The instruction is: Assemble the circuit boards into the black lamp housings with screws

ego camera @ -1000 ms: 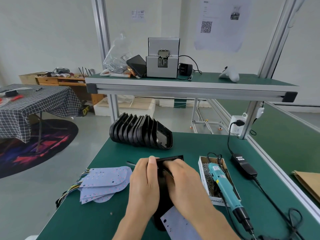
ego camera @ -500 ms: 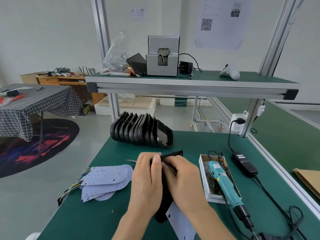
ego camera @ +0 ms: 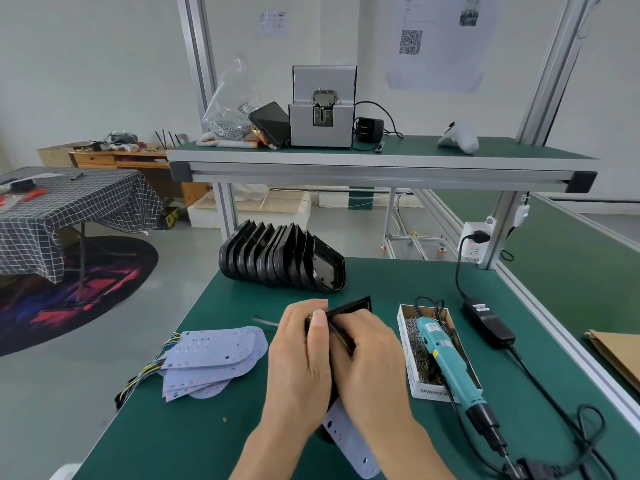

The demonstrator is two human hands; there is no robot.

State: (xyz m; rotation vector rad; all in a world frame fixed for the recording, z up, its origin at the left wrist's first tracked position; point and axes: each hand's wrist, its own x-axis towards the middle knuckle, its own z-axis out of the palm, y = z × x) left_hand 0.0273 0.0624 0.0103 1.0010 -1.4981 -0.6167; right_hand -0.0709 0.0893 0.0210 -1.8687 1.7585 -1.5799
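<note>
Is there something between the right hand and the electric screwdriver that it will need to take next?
Nothing visible does. The right hand grips the black housing; the screwdriver lies on the screw box just to its right, bare mat between.

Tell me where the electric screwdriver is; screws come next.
Head view, right of both hands: the electric screwdriver lies across the screw box, tip toward the near edge.

Glossy black plastic housings (ego camera: 282, 259); matt green mat (ego camera: 242, 299); brushed aluminium frame (ego camera: 367, 166); teal plastic screwdriver (ego camera: 446, 362); cardboard box (ego camera: 407, 351).

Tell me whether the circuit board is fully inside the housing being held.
Not fully: the pale perforated circuit board sticks out below the black plastic lamp housing.
</note>
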